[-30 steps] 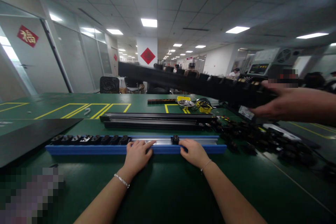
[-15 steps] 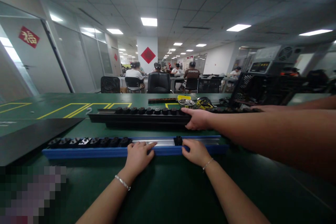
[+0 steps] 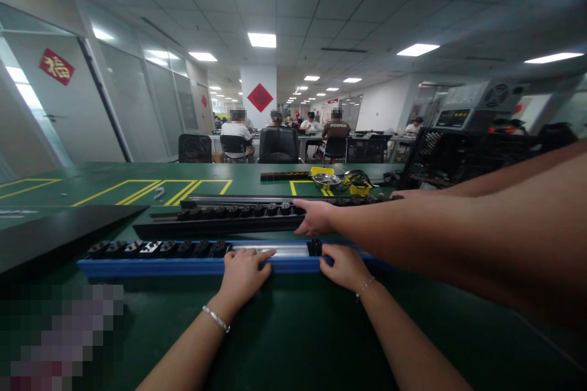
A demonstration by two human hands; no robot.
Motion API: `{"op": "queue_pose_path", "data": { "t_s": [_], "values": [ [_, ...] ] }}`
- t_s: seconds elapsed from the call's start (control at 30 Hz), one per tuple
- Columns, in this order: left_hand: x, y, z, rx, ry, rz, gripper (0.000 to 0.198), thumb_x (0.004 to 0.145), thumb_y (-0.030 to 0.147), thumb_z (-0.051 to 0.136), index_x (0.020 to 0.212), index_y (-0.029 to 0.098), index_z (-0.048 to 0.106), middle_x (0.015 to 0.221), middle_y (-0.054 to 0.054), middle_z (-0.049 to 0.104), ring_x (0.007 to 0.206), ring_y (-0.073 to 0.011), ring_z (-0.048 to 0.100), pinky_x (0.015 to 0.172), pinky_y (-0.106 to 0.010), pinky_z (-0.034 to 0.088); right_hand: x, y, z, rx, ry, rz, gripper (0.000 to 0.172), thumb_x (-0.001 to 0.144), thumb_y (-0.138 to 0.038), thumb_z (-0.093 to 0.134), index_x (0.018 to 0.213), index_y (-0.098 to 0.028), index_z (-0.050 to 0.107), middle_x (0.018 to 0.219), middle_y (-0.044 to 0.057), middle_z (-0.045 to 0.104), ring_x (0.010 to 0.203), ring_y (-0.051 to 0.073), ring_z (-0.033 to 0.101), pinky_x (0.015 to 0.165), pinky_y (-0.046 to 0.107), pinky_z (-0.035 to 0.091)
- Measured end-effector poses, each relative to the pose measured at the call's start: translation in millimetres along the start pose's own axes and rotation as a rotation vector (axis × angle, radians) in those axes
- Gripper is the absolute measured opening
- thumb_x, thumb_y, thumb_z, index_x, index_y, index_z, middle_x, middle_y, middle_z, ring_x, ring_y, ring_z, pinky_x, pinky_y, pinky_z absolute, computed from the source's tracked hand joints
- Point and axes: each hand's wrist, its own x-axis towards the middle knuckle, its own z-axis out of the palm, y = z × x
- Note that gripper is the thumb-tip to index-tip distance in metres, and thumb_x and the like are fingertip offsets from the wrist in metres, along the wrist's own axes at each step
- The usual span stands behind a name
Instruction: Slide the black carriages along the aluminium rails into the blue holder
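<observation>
In the head view, a long blue rail (image 3: pixel 151 266) lies crosswise on the green table (image 3: pixel 293 330), parallel to its near edge. A row of black socket modules (image 3: pixel 156 248) sits in the rail's left half, and a bare silver channel runs along its middle. The left hand (image 3: pixel 243 272) lies flat on the rail's near lip beside the last module of that row, fingers stretched out and clasping nothing. The right hand (image 3: pixel 343 266) rests on the rail just right of a single black module (image 3: pixel 314 247), fingers bent over the lip; whether they clamp it cannot be told. Just behind, toward the table's far edge, a co-worker's hand (image 3: pixel 316 218) touches the right end of a black rail (image 3: pixel 215 220) filled with modules. A black panel (image 3: pixel 55 232) lies at the table's left edge.
</observation>
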Motion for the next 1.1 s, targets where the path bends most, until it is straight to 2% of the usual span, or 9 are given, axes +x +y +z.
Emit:
{"op": "queue_pose_path", "data": {
  "t_s": [0.27,0.5,0.73,1.1],
  "values": [
    [-1.7,-0.3,-1.3,-0.029,0.006,0.013,0.034,0.083,0.039,0.042,0.111,0.04,0.059,0.095,-0.002,0.067,0.096,-0.0219,0.054,0.084,-0.042,0.028,-3.1,-3.1,-2.4,-0.04,0.012,0.007,0.018,0.079,-0.027,0.042,0.071,-0.021,0.057,0.073,0.002,0.063,0.071,0.014,0.055,0.065,0.023,0.034],
    [-2.0,0.6,-4.0,-0.007,-0.037,-0.004,0.033,0.081,0.039,0.043,0.109,0.041,0.06,0.096,-0.001,0.067,0.099,-0.0217,0.054,0.085,-0.042,0.028,-6.6,-6.6,-6.1,-0.03,0.013,0.006,0.019,0.08,-0.026,0.041,0.069,-0.02,0.055,0.071,0.002,0.062,0.069,0.013,0.055,0.064,0.023,0.033],
    [-2.6,0.0,-2.5,-0.037,0.002,0.02,0.032,0.081,0.038,0.043,0.108,0.04,0.062,0.093,-0.001,0.067,0.096,-0.0219,0.054,0.085,-0.041,0.027,-9.0,-5.0,-3.3,-0.091,0.066,-0.024,0.021,0.08,-0.025,0.039,0.065,-0.02,0.053,0.066,0.001,0.06,0.063,0.013,0.052,0.061,0.024,0.03],
    [-3.2,-3.2,3.7,-0.08,0.08,0.063,0.031,0.081,0.039,0.045,0.106,0.04,0.062,0.092,0.001,0.067,0.096,-0.021,0.055,0.089,-0.045,0.026,-9.0,1.1,3.7,-0.062,0.114,-0.057,0.021,0.08,-0.023,0.04,0.067,-0.02,0.056,0.067,0.002,0.061,0.065,0.012,0.053,0.063,0.023,0.033]
  ]
}}
